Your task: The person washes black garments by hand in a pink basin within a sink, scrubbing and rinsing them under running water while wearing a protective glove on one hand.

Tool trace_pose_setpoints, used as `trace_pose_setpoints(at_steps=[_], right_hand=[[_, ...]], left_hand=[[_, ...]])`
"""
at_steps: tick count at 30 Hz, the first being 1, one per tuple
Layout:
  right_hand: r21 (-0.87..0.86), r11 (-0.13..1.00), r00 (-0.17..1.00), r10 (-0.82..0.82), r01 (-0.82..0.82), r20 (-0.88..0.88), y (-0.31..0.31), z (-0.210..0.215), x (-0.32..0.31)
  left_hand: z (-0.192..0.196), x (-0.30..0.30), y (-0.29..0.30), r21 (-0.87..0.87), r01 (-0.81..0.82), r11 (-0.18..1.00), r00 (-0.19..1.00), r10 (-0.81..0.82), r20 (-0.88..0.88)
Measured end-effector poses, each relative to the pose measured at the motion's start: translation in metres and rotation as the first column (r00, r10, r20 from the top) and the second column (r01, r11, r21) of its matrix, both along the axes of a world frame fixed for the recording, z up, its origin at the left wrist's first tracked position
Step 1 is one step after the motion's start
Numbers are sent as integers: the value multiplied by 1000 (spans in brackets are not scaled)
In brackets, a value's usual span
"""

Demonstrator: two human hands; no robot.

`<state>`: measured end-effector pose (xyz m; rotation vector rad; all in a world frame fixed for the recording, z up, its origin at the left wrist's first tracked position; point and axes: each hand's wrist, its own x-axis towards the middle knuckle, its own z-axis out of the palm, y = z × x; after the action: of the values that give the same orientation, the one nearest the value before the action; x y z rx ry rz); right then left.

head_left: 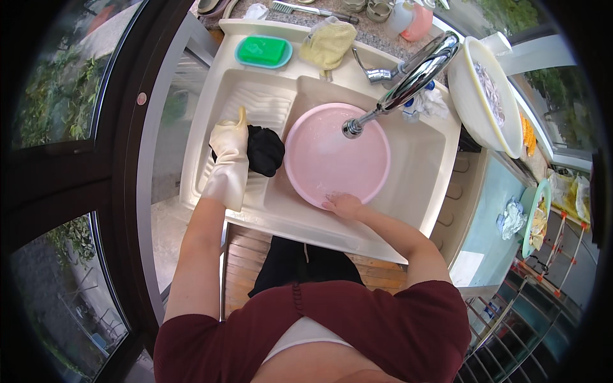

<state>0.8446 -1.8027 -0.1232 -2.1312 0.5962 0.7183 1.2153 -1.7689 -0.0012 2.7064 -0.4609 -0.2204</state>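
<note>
A: What do we see from the head view?
B: Our left hand (228, 140), in a pale rubber glove (225, 185), rests on a black cloth (267, 152) over the sink's ribbed slope (271, 105). One glove finger sticks up; we cannot tell whether the others grip the cloth.
A: And our right hand (345, 205)?
B: Bare, at the near rim of the pink basin (387, 153), fingertips reaching over it to the water (319, 159). We cannot tell if it pinches the rim.
A: Where does the basin stand?
B: In the bowl of the cream sink (421, 150), just right of the cloth, with the tap (408, 80) hanging above it.
A: What lies along the sink's far edge?
B: We have green soap (263, 48) in a blue dish (240, 59) on the left, then a yellow rag (327, 43). Behind them, a brush (314, 11) lies on the stone desk (382, 30).
A: And to the right?
B: A white tub (468, 105) stands tilted, with striped fabric (488, 89) inside.
</note>
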Motion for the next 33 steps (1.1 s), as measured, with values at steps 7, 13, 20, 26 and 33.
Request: trace_pose_setpoints(at_steps=[7,13,20,26,33], right_hand=[[-823,322,708,694,-468,-131,-239,-4,46],[-807,559,560,737,-191,378,-173,18,187],[-620,768,864,195,160,465,-218,-37,52],[-312,511,592,-753,801,288,-154,-21,-76],[280,55,-23,-963,959,268,-95,-5,-108]], left_hand=[[-1,-3,-7,-28,8,1000,999,-9,-35],[9,-3,2,-27,46,999,998,-47,-44],[11,-9,-8,62,78,995,997,-77,-9],[3,-5,-7,91,42,995,999,-42,-6],[14,-9,-8,45,93,995,996,-93,9]])
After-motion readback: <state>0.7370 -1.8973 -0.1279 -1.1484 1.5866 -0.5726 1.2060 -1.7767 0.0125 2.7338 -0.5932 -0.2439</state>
